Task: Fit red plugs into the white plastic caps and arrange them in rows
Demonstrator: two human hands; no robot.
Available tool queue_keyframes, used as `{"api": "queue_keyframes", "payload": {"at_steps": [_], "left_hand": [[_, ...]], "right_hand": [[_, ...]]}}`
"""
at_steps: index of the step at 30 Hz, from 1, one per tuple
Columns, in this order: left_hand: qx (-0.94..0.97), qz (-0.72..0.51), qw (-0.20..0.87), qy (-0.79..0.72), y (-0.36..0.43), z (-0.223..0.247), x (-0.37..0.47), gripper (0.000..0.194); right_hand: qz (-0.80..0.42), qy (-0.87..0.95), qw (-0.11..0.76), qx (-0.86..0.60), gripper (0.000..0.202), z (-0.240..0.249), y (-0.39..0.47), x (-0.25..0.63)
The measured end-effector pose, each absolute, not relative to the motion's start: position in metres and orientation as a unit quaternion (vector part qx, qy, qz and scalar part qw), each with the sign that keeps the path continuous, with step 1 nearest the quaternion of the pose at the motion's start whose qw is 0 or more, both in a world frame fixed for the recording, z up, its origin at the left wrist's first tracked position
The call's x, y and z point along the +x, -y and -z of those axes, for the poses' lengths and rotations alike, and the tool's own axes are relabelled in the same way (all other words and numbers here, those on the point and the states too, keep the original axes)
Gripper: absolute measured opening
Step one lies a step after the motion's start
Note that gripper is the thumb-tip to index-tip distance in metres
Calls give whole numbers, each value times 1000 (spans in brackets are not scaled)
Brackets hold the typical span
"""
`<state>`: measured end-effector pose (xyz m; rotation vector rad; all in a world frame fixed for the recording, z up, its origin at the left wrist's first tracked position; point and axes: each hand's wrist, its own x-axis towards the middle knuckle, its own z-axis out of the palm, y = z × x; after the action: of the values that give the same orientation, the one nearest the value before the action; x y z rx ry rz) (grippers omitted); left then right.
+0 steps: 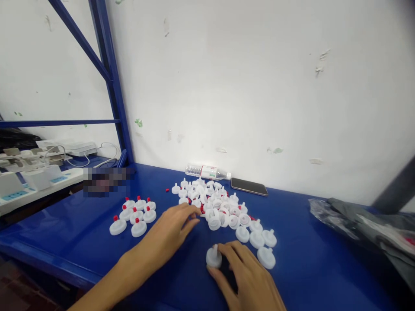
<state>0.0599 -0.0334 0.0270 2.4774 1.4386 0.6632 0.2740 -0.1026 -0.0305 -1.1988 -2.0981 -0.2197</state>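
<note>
My right hand [244, 274] grips a white round nozzle cap [214, 258] standing upright on the table, thumb at its base and index finger by its spout. This spout is bare, with no red tip. My left hand [175, 222] reaches to the near left edge of a heap of white nozzle caps [214, 222], thumb and index finger apart. Small red tips [202, 209] lie among the heap beside its fingertips. To the left stands a group of white caps with red tips [136, 216] on their spouts. Several bare-spouted caps [266, 258] sit right of the heap.
A clear plastic bottle [207, 172] lies behind the heap, with a phone [249, 187] beside it. Grey fabric and plastic wrap [366, 220] cover the right of the blue table [311, 259]. A blue frame post [112, 82] and power strips [42, 183] are at the left.
</note>
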Motion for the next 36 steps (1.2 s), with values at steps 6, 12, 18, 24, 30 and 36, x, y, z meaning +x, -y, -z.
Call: {"api": "queue_keyframes", "payload": {"at_steps": [6,12,18,24,30,36], "left_hand": [[847,-159,36,-505,5,-17,70,20],[852,-145,22,-502,1,-17,80,20],[828,-207,48,-518,29,-32,73,15],[812,-315,249,-423,72,-44,76,17],[820,-317,303,-367,79,-31,84,23],[812,-320,300,-385,84,-31,84,26]], "right_hand": [[90,811,353,-457,22,34,103,274],[86,810,359,-457,20,36,101,274],[45,789,386,-475,21,37,104,269],[-10,805,362,-470,37,32,107,270],[-13,816,338,-468,29,30,106,272],[-6,830,331,-449,37,33,104,275]]}}
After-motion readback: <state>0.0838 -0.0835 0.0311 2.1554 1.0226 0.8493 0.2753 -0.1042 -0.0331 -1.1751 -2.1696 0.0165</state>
